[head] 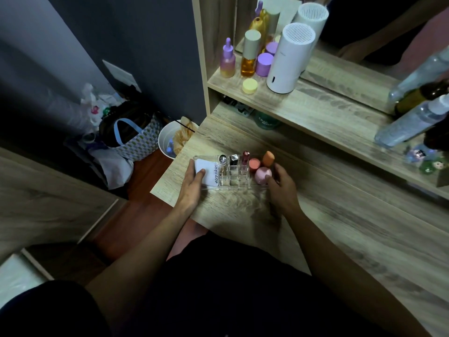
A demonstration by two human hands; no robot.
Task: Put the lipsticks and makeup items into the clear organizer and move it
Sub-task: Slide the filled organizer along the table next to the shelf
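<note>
At the worktop's (243, 215) near-left corner, the loaded clear organizer (230, 184) sits clasped at both ends, left hand (192, 186) and right hand (281, 183), so lift it level to keep the lipsticks (233, 161) upright.

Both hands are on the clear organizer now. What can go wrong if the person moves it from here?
1. The pink sponge and orange sponge sit loose at the right end of the clear organizer; a tilt may roll them out.
2. The lipsticks stand upright and could topple.
3. The left hand and right hand grip only the ends, near the desk edge, so a slip may drop it.
</note>
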